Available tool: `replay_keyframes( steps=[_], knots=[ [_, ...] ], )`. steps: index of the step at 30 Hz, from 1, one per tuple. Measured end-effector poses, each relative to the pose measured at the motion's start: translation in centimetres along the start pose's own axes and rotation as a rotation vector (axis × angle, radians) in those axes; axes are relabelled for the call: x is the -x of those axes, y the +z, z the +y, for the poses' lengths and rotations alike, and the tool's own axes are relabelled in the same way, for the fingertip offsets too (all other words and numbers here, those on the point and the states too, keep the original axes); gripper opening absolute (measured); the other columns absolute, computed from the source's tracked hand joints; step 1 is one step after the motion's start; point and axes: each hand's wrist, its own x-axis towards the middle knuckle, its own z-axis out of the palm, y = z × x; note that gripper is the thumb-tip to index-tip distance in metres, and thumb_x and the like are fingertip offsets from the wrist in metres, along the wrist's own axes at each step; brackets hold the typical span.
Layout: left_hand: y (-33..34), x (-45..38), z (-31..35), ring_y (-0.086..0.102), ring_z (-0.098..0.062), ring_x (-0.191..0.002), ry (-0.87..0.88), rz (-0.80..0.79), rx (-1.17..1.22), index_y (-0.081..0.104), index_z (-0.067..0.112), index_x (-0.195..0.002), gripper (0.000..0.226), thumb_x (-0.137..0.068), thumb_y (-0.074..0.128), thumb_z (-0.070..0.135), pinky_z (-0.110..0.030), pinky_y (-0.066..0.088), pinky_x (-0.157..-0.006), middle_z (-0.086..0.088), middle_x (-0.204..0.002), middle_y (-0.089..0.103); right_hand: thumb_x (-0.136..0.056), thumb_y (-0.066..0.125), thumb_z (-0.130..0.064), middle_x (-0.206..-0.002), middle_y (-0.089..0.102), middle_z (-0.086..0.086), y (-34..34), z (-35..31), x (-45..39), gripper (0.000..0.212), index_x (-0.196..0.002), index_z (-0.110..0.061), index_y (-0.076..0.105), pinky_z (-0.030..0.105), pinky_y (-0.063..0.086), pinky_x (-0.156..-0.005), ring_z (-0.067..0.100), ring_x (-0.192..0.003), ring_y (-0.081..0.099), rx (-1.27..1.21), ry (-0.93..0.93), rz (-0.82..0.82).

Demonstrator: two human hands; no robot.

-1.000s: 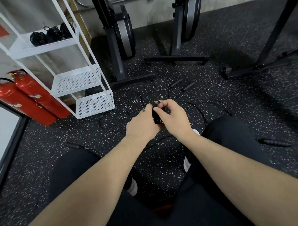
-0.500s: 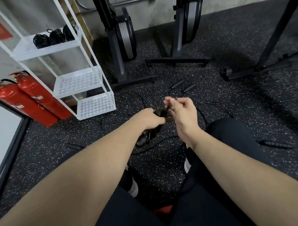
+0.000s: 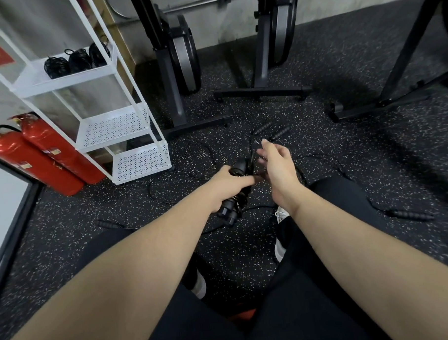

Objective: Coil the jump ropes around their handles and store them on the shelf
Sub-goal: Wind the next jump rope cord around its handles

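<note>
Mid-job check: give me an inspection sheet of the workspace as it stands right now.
Surface: dark speckled rubber floor.
Job's things: handle bundle part-coiled; three coiled ropes on the white shelf, top tier.
Clutter: loose handles on the floor.
Hands: left hand grips the bundle; right hand pinches the cord.
Cables: slack cord looping across the floor.
Surroundings: two red extinguishers, machine stands.

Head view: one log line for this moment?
left hand: grips jump rope handles | right hand: pinching cord | shelf: three coiled ropes stored
</note>
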Motion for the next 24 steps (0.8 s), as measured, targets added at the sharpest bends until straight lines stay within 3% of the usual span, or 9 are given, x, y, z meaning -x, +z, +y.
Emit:
replay_keyframes(
  steps=[3, 6, 9, 11, 13, 15, 20, 22, 24],
  knots=[
    [-0.8, 0.4, 0.3, 0.072, -0.033, -0.088, -0.022, 0.028, 0.138, 0.051, 0.019, -0.128, 0.056, -0.083, 0.081, 0.033, -0.047, 0.063, -0.072, -0.015, -0.112, 0.070, -0.101, 0.055, -0.031, -0.104, 0.067, -0.004, 0.1, 0.0, 0.8, 0.009, -0.108, -0.025, 0.058, 0.030, 0.047, -0.085, 0.010, -0.086, 0.058, 0.183, -0.069, -0.013],
    [-1.2, 0.5, 0.5, 0.071, -0.032, -0.081, -0.023, 0.070, 0.242, 0.046, 0.017, -0.133, 0.055, -0.088, 0.076, 0.027, -0.047, 0.064, -0.072, -0.018, -0.113, 0.069, -0.102, 0.051, -0.029, -0.107, 0.067, -0.006, 0.9, -0.3, 1.8, 0.019, -0.114, -0.022, 0.064, 0.026, 0.042, -0.073, 0.005, -0.087, 0.058, 0.416, -0.105, -0.128],
    [-1.3, 1.0, 0.9, 0.071, -0.030, -0.091, 0.012, 0.124, 0.374, 0.046, 0.017, -0.134, 0.053, -0.088, 0.069, 0.030, -0.043, 0.062, -0.076, -0.014, -0.111, 0.069, -0.104, 0.048, -0.037, -0.111, 0.063, -0.012, 1.7, -0.4, 2.7, 0.025, -0.123, -0.028, 0.062, 0.025, 0.044, -0.078, 0.000, -0.091, 0.055, 0.480, -0.102, -0.205],
    [-1.6, 1.3, 1.2, 0.072, -0.032, -0.095, 0.025, 0.114, 0.466, 0.058, 0.013, -0.128, 0.053, -0.080, 0.064, 0.033, -0.049, 0.060, -0.088, -0.011, -0.105, 0.072, -0.104, 0.047, -0.047, -0.113, 0.060, -0.014, 2.2, -0.6, 3.0, 0.035, -0.133, -0.032, 0.059, 0.026, 0.042, -0.081, 0.005, -0.099, 0.056, 0.447, -0.048, -0.242],
    [-2.0, 2.0, 1.6, 0.071, -0.031, -0.097, 0.050, 0.108, 0.549, 0.068, 0.013, -0.112, 0.036, -0.082, 0.059, 0.031, -0.053, 0.056, -0.098, -0.008, -0.098, 0.073, -0.100, 0.049, -0.057, -0.122, 0.057, -0.011, 2.6, -0.8, 2.7, 0.048, -0.142, -0.034, 0.055, 0.027, 0.041, -0.087, 0.011, -0.109, 0.055, 0.444, -0.016, -0.257],
    [-2.4, 2.5, 1.9, 0.068, -0.027, -0.100, 0.072, 0.140, 0.583, 0.068, 0.019, -0.109, 0.023, -0.092, 0.056, 0.030, -0.050, 0.054, -0.101, -0.005, -0.101, 0.072, -0.094, 0.056, -0.064, -0.129, 0.058, -0.010, 2.9, -1.1, 2.3, 0.059, -0.146, -0.037, 0.051, 0.029, 0.045, -0.094, 0.013, -0.117, 0.056, 0.428, -0.012, -0.264],
    [-4.4, 3.6, 2.0, 0.063, -0.018, -0.112, 0.207, 0.212, 0.576, 0.056, 0.038, -0.137, 0.038, -0.100, 0.057, 0.028, -0.038, 0.054, -0.094, 0.005, -0.123, 0.065, -0.089, 0.066, -0.059, -0.114, 0.074, -0.003, 4.6, -1.9, 0.8, 0.048, -0.127, -0.031, 0.066, 0.047, 0.057, -0.097, 0.021, -0.105, 0.070, 0.395, -0.014, -0.278],
    [-5.6, 3.7, 1.6, 0.065, -0.016, -0.113, 0.260, 0.216, 0.562, 0.053, 0.037, -0.139, 0.042, -0.099, 0.062, 0.026, -0.031, 0.052, -0.087, 0.005, -0.125, 0.066, -0.093, 0.064, -0.054, -0.105, 0.077, 0.004, 5.4, -2.4, 0.3, 0.043, -0.120, -0.021, 0.069, 0.048, 0.059, -0.093, 0.025, -0.099, 0.073, 0.310, 0.029, -0.263],
    [-6.9, 3.6, 1.3, 0.066, -0.016, -0.113, 0.287, 0.225, 0.515, 0.054, 0.034, -0.137, 0.043, -0.097, 0.066, 0.022, -0.033, 0.054, -0.090, 0.003, -0.126, 0.066, -0.098, 0.062, -0.048, -0.099, 0.078, 0.007, 6.3, -2.8, 0.1, 0.041, -0.117, -0.013, 0.068, 0.044, 0.061, -0.087, 0.027, -0.094, 0.075, 0.255, 0.048, -0.277]
  ],
)
